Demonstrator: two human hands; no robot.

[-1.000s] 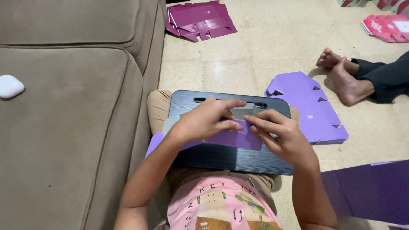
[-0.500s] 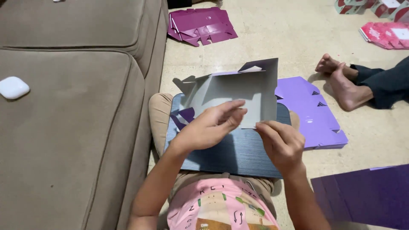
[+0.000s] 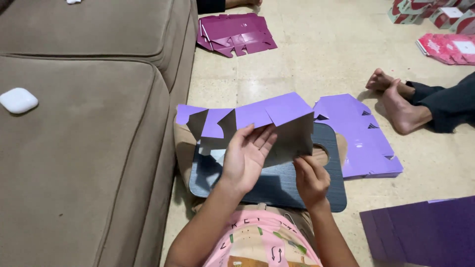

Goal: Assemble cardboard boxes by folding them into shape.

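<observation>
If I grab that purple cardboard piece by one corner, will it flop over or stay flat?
The purple cardboard piece probably bends rather than droops: it already folds along creases while the left hand and right hand hold it. It looks thin, so likely light. Its loose flaps would probably swing.

A lap board (image 3: 326,195) rests across the person's legs, on the floor (image 3: 316,54) just right of the sofa (image 3: 84,148). Above the board, a cardboard sheet (image 3: 269,118) is held up between the two hands: the left hand (image 3: 247,155) against its near face, the right hand (image 3: 310,180) at its lower right edge. A stack of flat sheets (image 3: 361,138) lies on the floor touching the board's right side. Beyond that stack, to the right, rest another person's feet (image 3: 396,101). Another pile of sheets (image 3: 235,33) lies farther ahead, near the sofa's front. A small case (image 3: 18,100) sits on the sofa cushion, well left.
</observation>
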